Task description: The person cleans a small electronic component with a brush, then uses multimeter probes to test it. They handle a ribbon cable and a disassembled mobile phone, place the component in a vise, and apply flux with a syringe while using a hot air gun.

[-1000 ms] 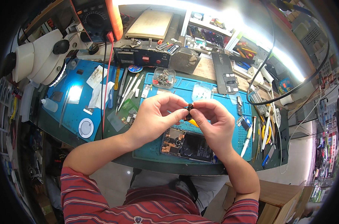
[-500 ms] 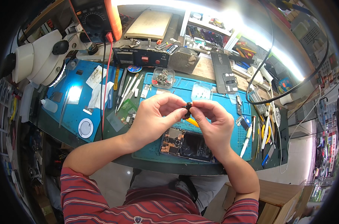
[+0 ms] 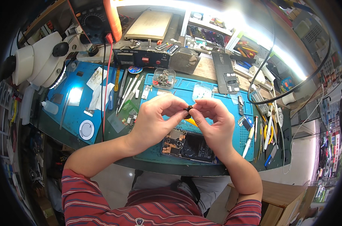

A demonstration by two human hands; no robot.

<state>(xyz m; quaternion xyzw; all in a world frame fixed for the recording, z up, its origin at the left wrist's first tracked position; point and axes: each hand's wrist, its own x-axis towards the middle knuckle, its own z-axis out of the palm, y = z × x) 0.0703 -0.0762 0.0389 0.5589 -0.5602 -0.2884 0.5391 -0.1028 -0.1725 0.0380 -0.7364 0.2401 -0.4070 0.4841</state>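
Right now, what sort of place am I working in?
Most likely an electronics repair workshop: what looks like an opened phone lies on a blue mat, with a white microscope and an orange-edged multimeter toward the left.

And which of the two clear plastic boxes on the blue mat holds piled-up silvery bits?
The left box, beyond the left hand; the right box looks mostly pale inside, without such a heap.

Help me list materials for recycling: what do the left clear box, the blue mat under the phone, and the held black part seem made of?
Box: likely glossy plastic, since its contents show through.
Mat: probably silicone or rubber, fairly matte, with moulded-looking recesses.
Part: perhaps plastic, judging by its dark colour; too small and covered to be sure of material or finish.
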